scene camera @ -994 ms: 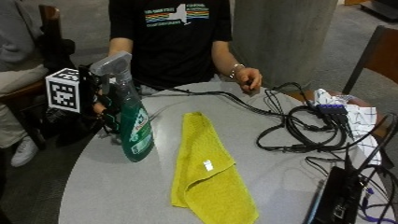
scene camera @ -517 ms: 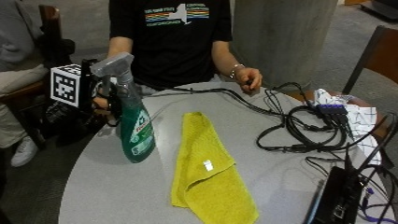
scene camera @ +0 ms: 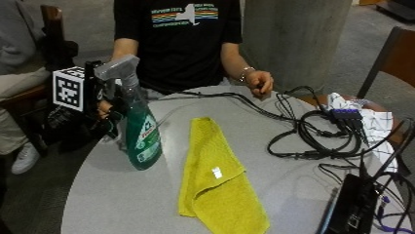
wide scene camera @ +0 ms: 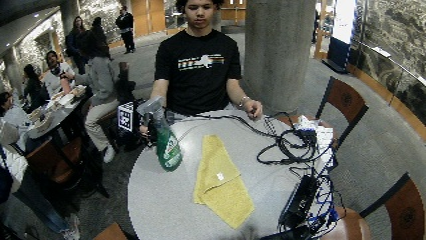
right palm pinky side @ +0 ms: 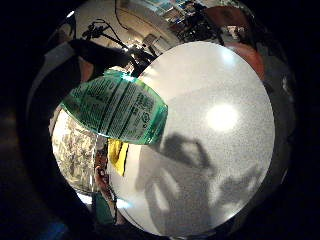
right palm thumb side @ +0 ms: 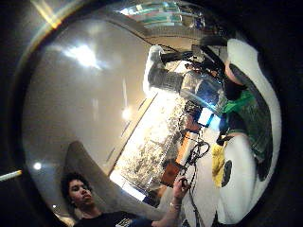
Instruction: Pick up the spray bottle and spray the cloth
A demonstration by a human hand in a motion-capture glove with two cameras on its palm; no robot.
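Spray bottle [scene camera: 137,131] is in my gloved hand [scene camera: 107,105], fingers curled round its neck, just off the table [scene camera: 117,204] beside the yellow cloth [scene camera: 217,175]; next I think I must aim its nozzle at the cloth.

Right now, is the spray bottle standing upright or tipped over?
Roughly upright. The green spray bottle has its base low over the table, nozzle up, with the gloved right hand gripping its neck.
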